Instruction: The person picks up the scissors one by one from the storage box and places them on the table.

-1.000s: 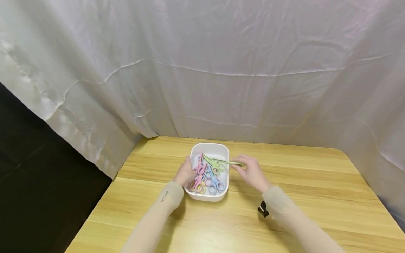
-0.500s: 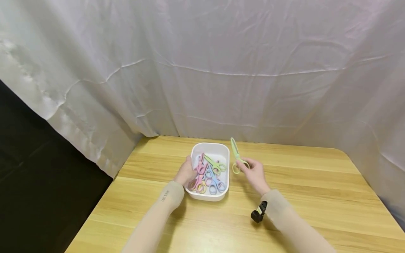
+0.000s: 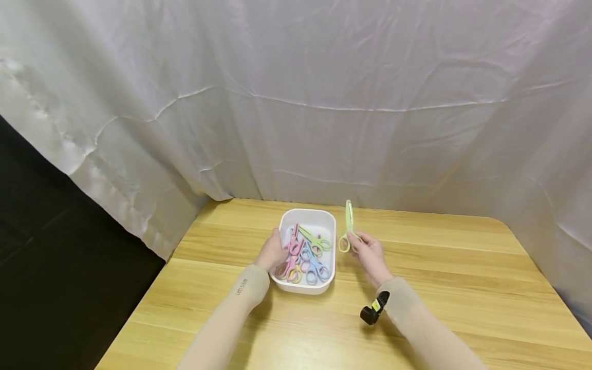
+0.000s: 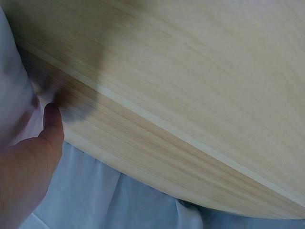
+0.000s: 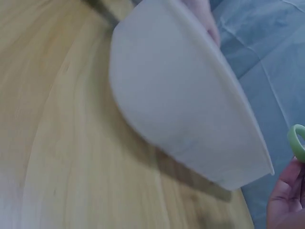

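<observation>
A white plastic bin (image 3: 302,289) stands on the table, holding several children's scissors in pink, blue, green and yellow. My left hand (image 3: 271,252) grips the bin's left wall, and in the left wrist view one finger (image 4: 52,119) lies along the outside of it. To the right of the bin, my right hand (image 3: 371,255) pinches a pair of light green scissors (image 3: 349,218) by the handles. Their blades are together and point up, away from me. One green handle loop (image 5: 296,143) shows at the edge of the right wrist view. Another green pair (image 3: 314,240) lies inside the bin.
Wood-grain table (image 3: 462,267) surface surrounds the bin on every side. A pale grey curtain (image 3: 324,144) hangs along the table's back edge, with black cloth (image 3: 55,257) at the left. A small black camera (image 3: 373,310) is strapped at my right wrist.
My right hand has lifted the green scissors off the bin's right rim and turned them from lying sideways to pointing up. My left hand and the bin have stayed in place.
</observation>
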{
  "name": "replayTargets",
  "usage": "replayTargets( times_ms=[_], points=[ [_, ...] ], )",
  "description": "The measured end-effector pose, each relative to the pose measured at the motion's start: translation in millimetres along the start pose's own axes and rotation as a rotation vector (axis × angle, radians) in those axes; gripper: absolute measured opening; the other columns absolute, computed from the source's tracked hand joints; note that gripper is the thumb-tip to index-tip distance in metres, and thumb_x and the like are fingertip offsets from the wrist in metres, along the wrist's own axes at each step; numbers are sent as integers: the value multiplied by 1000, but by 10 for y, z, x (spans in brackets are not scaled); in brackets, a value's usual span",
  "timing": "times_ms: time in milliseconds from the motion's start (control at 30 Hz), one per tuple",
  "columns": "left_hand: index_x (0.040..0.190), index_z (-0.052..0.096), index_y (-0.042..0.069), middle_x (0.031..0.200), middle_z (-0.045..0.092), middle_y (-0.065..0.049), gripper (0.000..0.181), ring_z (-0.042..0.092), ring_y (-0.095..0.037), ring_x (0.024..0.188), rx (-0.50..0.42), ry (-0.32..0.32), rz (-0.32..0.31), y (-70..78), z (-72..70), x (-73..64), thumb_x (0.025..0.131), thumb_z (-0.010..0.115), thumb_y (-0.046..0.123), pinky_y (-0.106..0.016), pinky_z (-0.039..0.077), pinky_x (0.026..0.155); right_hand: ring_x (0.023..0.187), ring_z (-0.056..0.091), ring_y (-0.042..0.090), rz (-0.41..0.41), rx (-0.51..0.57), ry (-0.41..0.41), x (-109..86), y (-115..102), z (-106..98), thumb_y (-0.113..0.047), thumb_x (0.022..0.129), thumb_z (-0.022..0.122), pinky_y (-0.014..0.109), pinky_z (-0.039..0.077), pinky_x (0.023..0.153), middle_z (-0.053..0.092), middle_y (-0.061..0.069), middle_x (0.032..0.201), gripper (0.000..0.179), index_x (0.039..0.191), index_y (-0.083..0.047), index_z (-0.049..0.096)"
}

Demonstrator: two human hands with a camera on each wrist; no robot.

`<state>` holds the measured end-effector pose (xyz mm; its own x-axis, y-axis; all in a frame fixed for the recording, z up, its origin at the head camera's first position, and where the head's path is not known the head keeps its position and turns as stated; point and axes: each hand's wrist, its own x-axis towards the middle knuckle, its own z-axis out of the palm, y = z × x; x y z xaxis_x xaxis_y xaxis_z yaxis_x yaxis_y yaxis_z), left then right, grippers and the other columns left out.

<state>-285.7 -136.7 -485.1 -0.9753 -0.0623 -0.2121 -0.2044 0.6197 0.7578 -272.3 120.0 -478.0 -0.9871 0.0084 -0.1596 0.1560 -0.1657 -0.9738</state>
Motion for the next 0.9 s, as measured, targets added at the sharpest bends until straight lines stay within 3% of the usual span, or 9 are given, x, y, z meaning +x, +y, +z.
replayTargets(
  times_ms=[167, 400, 667, 900],
  points=[
    [153, 26, 3, 117, 62, -18, 74, 64, -30, 107, 8, -1, -3, 14, -7, -12, 89, 62, -7, -45, 57, 99, 83, 60, 4, 82, 152, -11, 21, -87, 12, -22, 101, 60, 14, 49, 71, 70, -11, 86, 12, 106, -12, 65],
    [152, 27, 3, 118, 62, -18, 74, 64, -30, 107, 10, 7, 3, 5, -7, -8, 89, 63, -6, -45, 58, 98, 79, 61, 5, 155, 238, -45, 95, -209, -2, -21, 102, 58, 14, 50, 68, 71, -6, 85, 16, 112, -9, 63],
    [154, 25, 4, 119, 61, -18, 75, 63, -30, 107, 4, 2, 8, 4, -15, -28, 89, 63, -5, -44, 58, 99, 74, 58, 4, 210, 198, -28, 216, -191, -75, -22, 101, 60, 12, 49, 63, 71, -6, 84, 11, 103, -13, 67],
    [157, 21, 2, 124, 60, -20, 80, 62, -33, 113, -3, -1, 8, 12, -23, -50, 89, 62, -6, -46, 55, 103, 71, 61, 3, 237, 103, 30, 326, -90, -180, -13, 99, 61, 11, 52, 61, 67, -5, 84, 27, 123, 1, 59]
  ],
)
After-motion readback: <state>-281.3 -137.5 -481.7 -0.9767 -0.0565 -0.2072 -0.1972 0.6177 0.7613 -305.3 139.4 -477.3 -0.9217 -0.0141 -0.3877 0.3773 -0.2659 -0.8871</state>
